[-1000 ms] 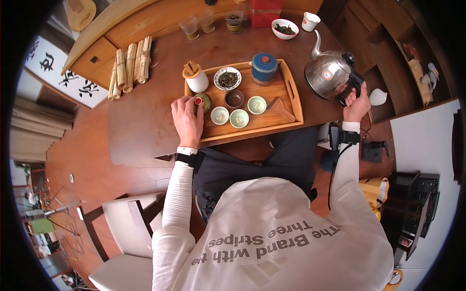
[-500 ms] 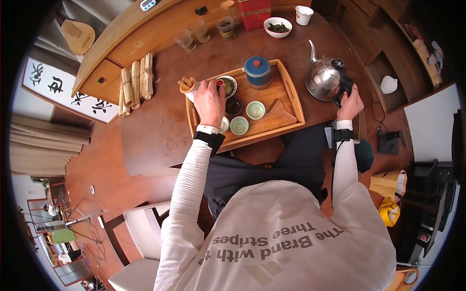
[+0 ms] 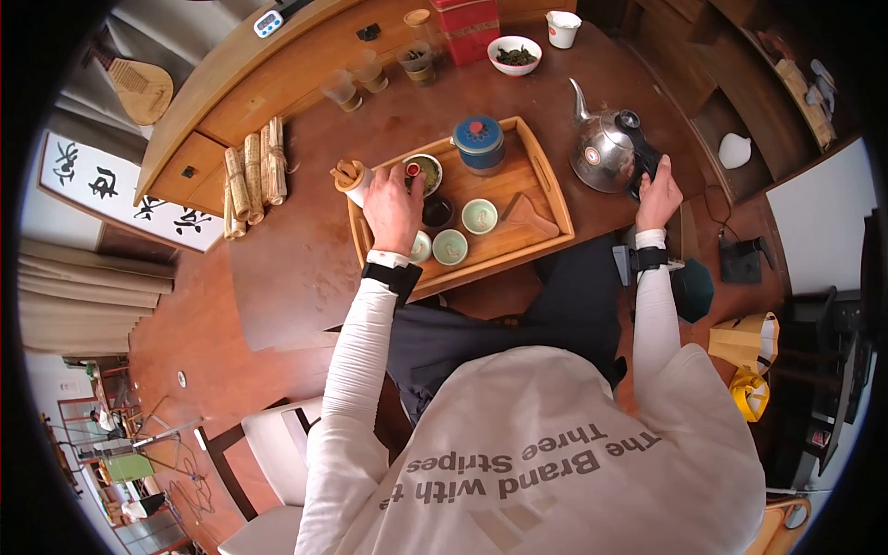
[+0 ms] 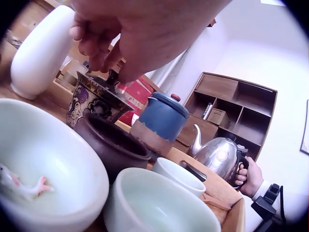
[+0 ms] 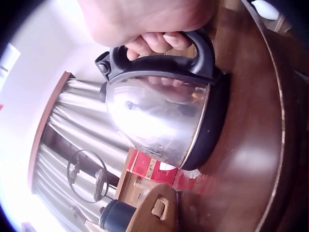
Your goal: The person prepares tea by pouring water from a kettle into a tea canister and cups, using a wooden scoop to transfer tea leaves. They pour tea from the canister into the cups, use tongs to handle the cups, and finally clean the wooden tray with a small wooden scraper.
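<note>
With its fingertips, my left hand (image 3: pixel 392 211) pinches the knob of a patterned lid (image 4: pixel 104 90). That lid is on the dark, gold-patterned gaiwan (image 4: pixel 91 106), tilted in the left wrist view; in the head view the hand partly hides both. Beside the gaiwan are a dark brown cup (image 3: pixel 437 213) and three pale green cups (image 3: pixel 479 217), one with a small fish figure inside. My right hand (image 3: pixel 659 194) grips the black handle of a steel kettle (image 3: pixel 599 157), fingers curled round it in the right wrist view. The kettle is right of the wooden tray (image 3: pixel 546 176).
On the tray are a blue lidded jar (image 3: pixel 478 148), a white holder with wooden tools (image 3: pixel 353 181) and a wooden piece (image 3: pixel 529 217). Farther back stand a bowl of leaves (image 3: pixel 514 57), a white cup (image 3: pixel 562 30), several glasses (image 3: pixel 372 72) and a red box (image 3: pixel 467 30). Bamboo rolls (image 3: pixel 254 176) lie left.
My left hand has carried the lid from the tray's left side forward and right, onto the gaiwan of leaves. My right hand keeps its grip on the kettle. The head view has shifted slightly.
</note>
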Available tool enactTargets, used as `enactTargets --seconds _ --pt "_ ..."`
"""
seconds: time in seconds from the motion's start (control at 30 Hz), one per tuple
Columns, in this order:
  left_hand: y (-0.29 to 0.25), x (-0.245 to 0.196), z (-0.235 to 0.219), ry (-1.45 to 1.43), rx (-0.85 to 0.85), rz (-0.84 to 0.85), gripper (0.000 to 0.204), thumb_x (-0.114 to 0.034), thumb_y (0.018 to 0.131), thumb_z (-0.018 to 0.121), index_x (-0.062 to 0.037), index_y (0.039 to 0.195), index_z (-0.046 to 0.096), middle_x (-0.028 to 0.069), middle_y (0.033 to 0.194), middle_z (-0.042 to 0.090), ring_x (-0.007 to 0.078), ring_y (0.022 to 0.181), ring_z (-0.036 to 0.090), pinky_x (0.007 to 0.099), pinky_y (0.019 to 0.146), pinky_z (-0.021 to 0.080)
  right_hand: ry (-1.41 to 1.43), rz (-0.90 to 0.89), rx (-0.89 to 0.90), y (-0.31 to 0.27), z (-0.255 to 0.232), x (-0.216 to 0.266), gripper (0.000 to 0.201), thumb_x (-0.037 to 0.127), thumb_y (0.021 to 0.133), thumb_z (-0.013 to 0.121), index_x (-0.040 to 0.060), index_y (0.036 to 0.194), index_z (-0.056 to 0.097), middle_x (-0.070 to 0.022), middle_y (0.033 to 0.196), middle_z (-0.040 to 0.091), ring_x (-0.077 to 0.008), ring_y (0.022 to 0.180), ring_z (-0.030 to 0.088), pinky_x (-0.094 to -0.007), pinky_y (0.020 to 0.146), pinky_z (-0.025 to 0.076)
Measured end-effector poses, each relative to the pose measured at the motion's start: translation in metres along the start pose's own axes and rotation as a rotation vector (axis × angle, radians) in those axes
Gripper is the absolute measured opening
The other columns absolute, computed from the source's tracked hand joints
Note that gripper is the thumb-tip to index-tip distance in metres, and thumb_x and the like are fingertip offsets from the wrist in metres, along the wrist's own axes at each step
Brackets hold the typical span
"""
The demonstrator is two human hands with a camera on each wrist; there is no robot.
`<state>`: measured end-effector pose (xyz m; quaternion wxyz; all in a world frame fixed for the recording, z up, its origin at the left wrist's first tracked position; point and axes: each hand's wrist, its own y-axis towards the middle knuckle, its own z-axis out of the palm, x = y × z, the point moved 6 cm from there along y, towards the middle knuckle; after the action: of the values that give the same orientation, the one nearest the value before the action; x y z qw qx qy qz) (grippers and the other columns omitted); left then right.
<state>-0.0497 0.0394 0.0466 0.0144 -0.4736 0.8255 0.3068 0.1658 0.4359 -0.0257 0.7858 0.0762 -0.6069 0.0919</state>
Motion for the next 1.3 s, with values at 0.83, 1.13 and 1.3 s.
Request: enactTargets --seconds 0.83,1.13,1.3 --pt "-0.134 0.085 -0.036 -0.181 -0.248 -0.326 0.022 -0.013 0.094 0.072 -0.0017 0.082 0.059 0.014 0.079 0.056 0.0355 0.065 0.055 0.0457 0.059 0.044 -0.024 -0.017 -0.066 0.007 -0.003 -0.007 0.047 0.045 0.101 0.061 0.0025 0.082 0.069 -0.0013 0.067 0.062 -0.0048 0.05 0.047 -0.0213 0.046 0.032" --pt "-0.133 0.081 -0.035 -0.05 -0.202 -0.316 0.023 -0.018 0.093 0.072 -0.0021 0.081 0.062 0.0141 0.082 0.056 0.0375 0.07 0.058 0.0475 0.063 0.046 -0.022 -0.014 -0.053 0.001 -0.001 -0.002 0.045 0.044 0.101 0.062 0.0038 0.082 0.068 -0.0007 0.066 0.06 -0.0053 0.049 0.047 -0.0217 0.045 0.032" --pt "-0.122 0.077 -0.035 0.016 -0.142 -0.369 0.028 -0.024 0.093 0.072 -0.0011 0.078 0.064 0.0143 0.083 0.056 0.0364 0.073 0.058 0.0473 0.067 0.047 -0.025 -0.02 -0.025 0.001 0.0 -0.002 0.044 0.043 0.101 0.062 0.0038 0.083 0.069 -0.0007 0.066 0.06 -0.0051 0.049 0.047 -0.0215 0.045 0.032"
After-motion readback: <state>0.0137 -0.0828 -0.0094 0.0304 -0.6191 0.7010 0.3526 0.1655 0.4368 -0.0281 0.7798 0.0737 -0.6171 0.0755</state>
